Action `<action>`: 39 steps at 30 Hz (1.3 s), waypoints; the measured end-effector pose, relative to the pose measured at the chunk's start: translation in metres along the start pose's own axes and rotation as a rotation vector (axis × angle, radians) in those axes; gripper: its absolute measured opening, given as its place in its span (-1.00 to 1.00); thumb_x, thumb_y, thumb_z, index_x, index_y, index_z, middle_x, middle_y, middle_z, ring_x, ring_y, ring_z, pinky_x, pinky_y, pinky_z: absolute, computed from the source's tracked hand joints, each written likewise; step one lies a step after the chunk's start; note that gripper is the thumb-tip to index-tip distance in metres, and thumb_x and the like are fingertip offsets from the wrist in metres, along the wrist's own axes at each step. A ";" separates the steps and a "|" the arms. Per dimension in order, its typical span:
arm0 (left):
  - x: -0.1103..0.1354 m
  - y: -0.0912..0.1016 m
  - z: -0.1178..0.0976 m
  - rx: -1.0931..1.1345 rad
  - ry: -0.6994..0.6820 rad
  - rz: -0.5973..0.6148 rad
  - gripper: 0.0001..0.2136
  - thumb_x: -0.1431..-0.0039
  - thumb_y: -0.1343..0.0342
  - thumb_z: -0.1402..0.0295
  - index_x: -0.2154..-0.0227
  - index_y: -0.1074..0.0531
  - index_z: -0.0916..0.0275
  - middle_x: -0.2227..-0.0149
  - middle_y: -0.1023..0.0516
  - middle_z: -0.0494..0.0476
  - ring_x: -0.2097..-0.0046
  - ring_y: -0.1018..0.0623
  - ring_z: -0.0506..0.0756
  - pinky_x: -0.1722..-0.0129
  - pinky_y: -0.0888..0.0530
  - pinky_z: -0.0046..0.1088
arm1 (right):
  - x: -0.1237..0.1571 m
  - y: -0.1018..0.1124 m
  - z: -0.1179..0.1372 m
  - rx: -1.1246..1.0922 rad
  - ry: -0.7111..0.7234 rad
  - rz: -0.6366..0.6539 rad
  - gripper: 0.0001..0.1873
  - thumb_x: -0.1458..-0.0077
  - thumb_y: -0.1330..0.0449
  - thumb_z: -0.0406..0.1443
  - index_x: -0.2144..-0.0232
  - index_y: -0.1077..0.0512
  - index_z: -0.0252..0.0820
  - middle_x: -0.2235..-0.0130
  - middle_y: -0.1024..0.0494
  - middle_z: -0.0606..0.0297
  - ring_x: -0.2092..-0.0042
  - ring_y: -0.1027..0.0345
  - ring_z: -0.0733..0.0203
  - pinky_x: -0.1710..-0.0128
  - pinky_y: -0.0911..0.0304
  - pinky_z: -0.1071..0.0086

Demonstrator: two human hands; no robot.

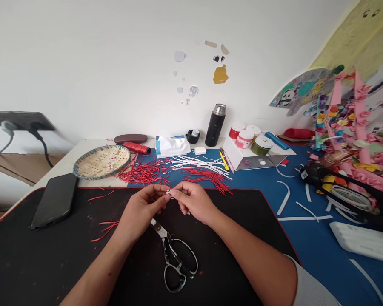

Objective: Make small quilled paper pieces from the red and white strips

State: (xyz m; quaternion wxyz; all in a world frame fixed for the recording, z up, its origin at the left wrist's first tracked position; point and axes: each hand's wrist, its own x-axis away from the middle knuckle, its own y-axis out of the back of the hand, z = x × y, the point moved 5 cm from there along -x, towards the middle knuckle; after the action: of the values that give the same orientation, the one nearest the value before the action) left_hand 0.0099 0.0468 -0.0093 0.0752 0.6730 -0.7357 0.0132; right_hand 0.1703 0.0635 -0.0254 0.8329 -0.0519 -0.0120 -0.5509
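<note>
Between my fingertips is a small looped piece of white cord [169, 193], with a trace of red at it. My left hand [145, 206] pinches it from the left, and my right hand [191, 199] pinches its right side. Both hands are raised over the black mat [236, 246]. Under them lies a pair of scissors [174, 255], its blades partly hidden by my left hand. Cut red cords [107, 229] lie beside my left wrist. Just beyond my hands are a pile of red cords [147, 172] and a bundle of white cords [194, 162].
A black phone [55, 202] and a woven basket [102, 161] are on the left. Along the wall stand a red thread spool [137, 147], a tissue pack [172, 145], a black thermos [215, 126] and ribbon rolls [245, 139] on a white box. White strips [303, 218] lie at right.
</note>
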 end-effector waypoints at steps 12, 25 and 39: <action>0.002 -0.001 -0.003 -0.043 -0.012 -0.010 -0.67 0.06 -0.45 0.12 0.29 -0.61 0.22 0.48 -0.57 0.01 0.44 -0.47 0.06 0.46 -0.39 -0.48 | -0.003 0.001 -0.011 0.012 0.005 0.001 -0.67 -0.21 -0.31 -0.03 0.31 -0.44 -0.17 0.70 -0.30 0.56 0.69 -0.13 0.37 0.67 -0.01 0.49; 0.000 0.001 0.000 0.087 0.014 0.016 -0.65 0.02 -0.46 0.13 0.22 -0.63 0.23 0.50 -0.55 0.01 0.44 -0.45 0.04 0.45 -0.38 -0.50 | 0.003 0.001 0.001 -0.070 -0.085 -0.006 -0.64 -0.24 -0.27 0.00 0.28 -0.47 -0.20 0.58 -0.42 0.46 0.65 -0.19 0.40 0.66 -0.01 0.50; -0.002 0.000 0.002 0.148 0.046 0.034 -0.65 0.03 -0.48 0.17 0.22 -0.64 0.24 0.48 -0.56 0.02 0.45 -0.46 0.03 0.48 -0.38 -0.51 | 0.002 0.002 0.004 0.041 -0.017 -0.015 -0.75 -0.32 -0.19 -0.13 0.26 -0.48 -0.21 0.59 -0.39 0.47 0.63 -0.18 0.38 0.62 -0.04 0.48</action>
State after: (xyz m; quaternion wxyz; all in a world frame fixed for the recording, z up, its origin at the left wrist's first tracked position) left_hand 0.0094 0.0481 -0.0115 0.0419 0.6635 -0.7423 0.0842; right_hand 0.1725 0.0630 -0.0210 0.8295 -0.0394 -0.0310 -0.5563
